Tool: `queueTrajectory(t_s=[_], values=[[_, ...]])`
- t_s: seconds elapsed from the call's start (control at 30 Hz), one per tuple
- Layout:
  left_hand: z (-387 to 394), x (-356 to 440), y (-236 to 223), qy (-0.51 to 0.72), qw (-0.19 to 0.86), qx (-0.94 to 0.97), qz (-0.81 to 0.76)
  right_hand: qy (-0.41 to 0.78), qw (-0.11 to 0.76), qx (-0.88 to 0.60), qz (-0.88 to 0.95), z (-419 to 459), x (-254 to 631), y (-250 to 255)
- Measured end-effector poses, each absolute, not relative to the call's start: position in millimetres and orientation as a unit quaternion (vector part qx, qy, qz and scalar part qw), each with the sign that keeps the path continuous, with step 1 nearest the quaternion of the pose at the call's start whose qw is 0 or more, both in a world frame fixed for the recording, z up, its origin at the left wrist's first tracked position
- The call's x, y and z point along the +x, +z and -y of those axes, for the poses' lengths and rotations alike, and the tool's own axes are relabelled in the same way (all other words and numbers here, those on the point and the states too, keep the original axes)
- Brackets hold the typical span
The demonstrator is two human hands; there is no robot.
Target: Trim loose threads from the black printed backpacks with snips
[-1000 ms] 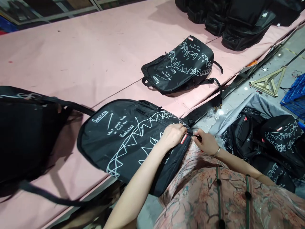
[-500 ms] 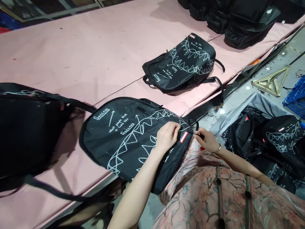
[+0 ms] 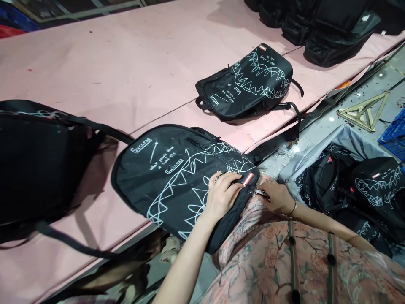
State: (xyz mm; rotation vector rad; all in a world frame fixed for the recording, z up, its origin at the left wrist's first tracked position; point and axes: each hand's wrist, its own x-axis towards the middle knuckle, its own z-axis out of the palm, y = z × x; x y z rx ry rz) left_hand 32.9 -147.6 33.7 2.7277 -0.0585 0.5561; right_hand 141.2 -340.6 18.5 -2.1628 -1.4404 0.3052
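A black backpack with white scribble print and "Success" lettering lies across the table edge, its near end at my lap. My left hand is on its front, fingers bent and gripping the fabric beside a small red-and-white label. In my right hand is a small pair of metal thread snips, their tips at the bag's seam just below the label. Part of the snips is hidden by my fingers.
Another printed backpack lies farther back on the pink table. A dark backpack stands at left, its straps reaching toward mine. Several black bags stand at the far right. On the floor are a grey-lined container of backpacks and a blue crate.
My left hand has shifted from the bag's top corner to below the label. My right hand has turned, bringing the snips' metal blades into sight at the seam. The view has shifted slightly.
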Motion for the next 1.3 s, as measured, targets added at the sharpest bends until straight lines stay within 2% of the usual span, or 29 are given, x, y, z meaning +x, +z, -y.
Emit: queueTrajectory(t_s=[0.17,0.3,0.37,0.47,0.57,0.63,0.73,1.0,1.3], values=[[150,33,36,0.208,0.174,0.962,0.022,0.107,0.204,-0.822,0.521,327,133,22],[152,31,37,0.231,0.187,0.955,0.008,0.105,0.219,-0.820,0.519,324,132,17],[152,28,38,0.256,0.220,0.941,-0.026,0.112,0.262,-0.811,0.511,327,137,13],[155,21,44,0.286,0.311,0.900,-0.109,0.130,0.371,-0.779,0.489,333,158,8],[165,14,53,0.267,0.400,0.862,-0.163,0.156,0.463,-0.746,0.452,338,192,1],[176,10,59,0.230,0.419,0.862,-0.166,0.176,0.490,-0.728,0.446,337,217,-6],[190,7,64,0.195,0.419,0.873,-0.159,0.208,0.491,-0.704,0.470,331,245,-15],[202,-3,61,0.219,0.433,0.841,-0.239,0.272,0.442,-0.649,0.557,298,267,-11],[210,-2,62,0.243,0.463,0.804,-0.285,0.251,0.417,-0.612,0.623,286,272,-9]])
